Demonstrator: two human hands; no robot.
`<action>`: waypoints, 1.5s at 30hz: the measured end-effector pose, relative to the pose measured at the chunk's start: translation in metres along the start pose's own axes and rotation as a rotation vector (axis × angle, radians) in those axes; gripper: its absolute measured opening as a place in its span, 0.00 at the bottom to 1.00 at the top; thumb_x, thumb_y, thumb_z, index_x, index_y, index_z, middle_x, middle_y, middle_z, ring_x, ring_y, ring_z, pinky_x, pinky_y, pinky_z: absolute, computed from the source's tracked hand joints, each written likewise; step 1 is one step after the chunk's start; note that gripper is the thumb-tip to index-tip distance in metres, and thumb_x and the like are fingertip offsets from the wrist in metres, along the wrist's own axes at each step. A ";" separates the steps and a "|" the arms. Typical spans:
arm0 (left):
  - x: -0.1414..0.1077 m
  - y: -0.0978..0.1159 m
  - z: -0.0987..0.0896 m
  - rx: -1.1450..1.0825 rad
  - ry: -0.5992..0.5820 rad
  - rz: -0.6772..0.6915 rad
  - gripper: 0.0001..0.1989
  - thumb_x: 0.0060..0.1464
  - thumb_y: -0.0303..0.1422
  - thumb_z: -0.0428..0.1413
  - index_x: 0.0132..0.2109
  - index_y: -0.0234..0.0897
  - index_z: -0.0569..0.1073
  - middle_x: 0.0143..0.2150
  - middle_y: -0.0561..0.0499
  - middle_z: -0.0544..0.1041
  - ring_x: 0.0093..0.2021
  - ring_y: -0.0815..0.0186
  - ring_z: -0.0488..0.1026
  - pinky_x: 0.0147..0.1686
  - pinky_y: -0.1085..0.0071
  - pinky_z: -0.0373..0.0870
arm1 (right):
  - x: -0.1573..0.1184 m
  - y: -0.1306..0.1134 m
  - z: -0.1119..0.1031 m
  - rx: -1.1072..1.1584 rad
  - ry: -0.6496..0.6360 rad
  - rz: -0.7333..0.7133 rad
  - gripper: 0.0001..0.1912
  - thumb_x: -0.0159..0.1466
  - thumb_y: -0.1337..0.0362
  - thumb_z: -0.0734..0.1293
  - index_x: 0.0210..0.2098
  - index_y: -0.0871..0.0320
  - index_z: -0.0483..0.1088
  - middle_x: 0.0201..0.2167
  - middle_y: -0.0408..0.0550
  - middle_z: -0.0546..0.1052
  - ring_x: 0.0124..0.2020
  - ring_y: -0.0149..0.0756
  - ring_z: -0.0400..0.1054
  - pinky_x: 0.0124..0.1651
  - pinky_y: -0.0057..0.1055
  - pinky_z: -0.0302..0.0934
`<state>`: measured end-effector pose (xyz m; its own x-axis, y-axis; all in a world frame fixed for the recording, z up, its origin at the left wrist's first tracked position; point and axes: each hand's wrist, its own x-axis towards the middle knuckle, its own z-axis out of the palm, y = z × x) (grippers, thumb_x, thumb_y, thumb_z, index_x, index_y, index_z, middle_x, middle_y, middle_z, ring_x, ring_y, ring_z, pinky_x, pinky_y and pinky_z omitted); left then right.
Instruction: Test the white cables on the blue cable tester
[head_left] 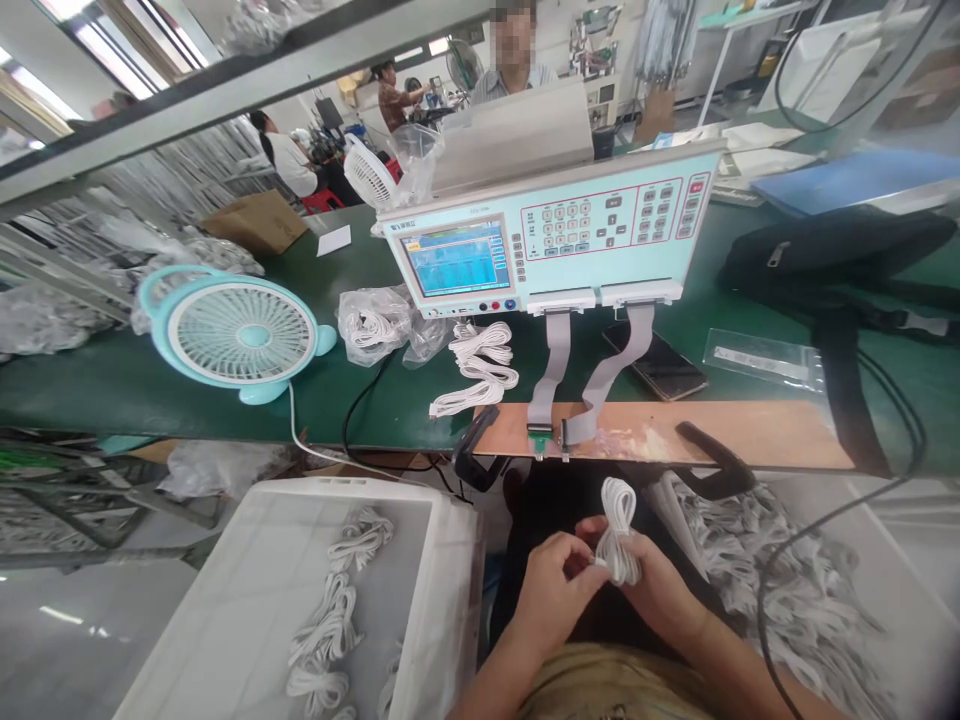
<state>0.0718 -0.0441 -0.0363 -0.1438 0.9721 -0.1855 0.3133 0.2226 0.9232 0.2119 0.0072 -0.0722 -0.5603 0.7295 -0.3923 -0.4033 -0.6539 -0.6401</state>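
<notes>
A coiled white cable (619, 520) is held upright over my lap. My right hand (660, 590) wraps round the lower part of its loops. Beside it my left hand (555, 585) pinches at the cable's left side, thumb and fingers pressed together near a small white end. Beyond my hands, two grey ribbon cables (556, 365) run from the light blue tester (547, 230) down to small connectors at the edge of an orange-brown board (675, 425).
A white bin (442, 560) with several coiled cables stands at the left; more cables (795, 590) fill a container at the right. Black clamps (712, 465) grip the board. A fan (255, 335), coiled cables (480, 365) and a phone (667, 365) lie on the green table (67, 395).
</notes>
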 end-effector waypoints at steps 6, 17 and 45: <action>0.001 0.002 0.006 -0.073 0.026 0.057 0.08 0.55 0.31 0.52 0.32 0.39 0.76 0.32 0.48 0.73 0.32 0.64 0.69 0.31 0.72 0.62 | -0.002 -0.006 -0.004 -0.055 0.054 -0.007 0.16 0.56 0.55 0.66 0.39 0.58 0.76 0.39 0.51 0.77 0.44 0.45 0.68 0.47 0.37 0.60; 0.008 0.001 -0.011 -0.083 0.162 0.095 0.08 0.57 0.33 0.50 0.36 0.39 0.74 0.32 0.48 0.74 0.34 0.63 0.69 0.38 0.71 0.63 | -0.005 -0.009 -0.002 -0.908 0.158 -0.411 0.19 0.61 0.58 0.64 0.51 0.53 0.69 0.49 0.52 0.71 0.53 0.47 0.61 0.56 0.46 0.55; 0.057 0.009 -0.042 -0.815 0.127 -0.246 0.14 0.42 0.39 0.64 0.29 0.30 0.74 0.23 0.53 0.71 0.21 0.74 0.65 0.19 0.79 0.64 | 0.059 -0.043 0.061 -0.492 0.201 -0.277 0.19 0.49 0.49 0.73 0.26 0.60 0.76 0.19 0.43 0.74 0.22 0.33 0.63 0.26 0.29 0.58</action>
<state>0.0270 0.0098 -0.0248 -0.2384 0.8766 -0.4180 -0.5054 0.2555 0.8242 0.1520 0.0661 -0.0273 -0.3145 0.9146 -0.2541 -0.1055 -0.2997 -0.9482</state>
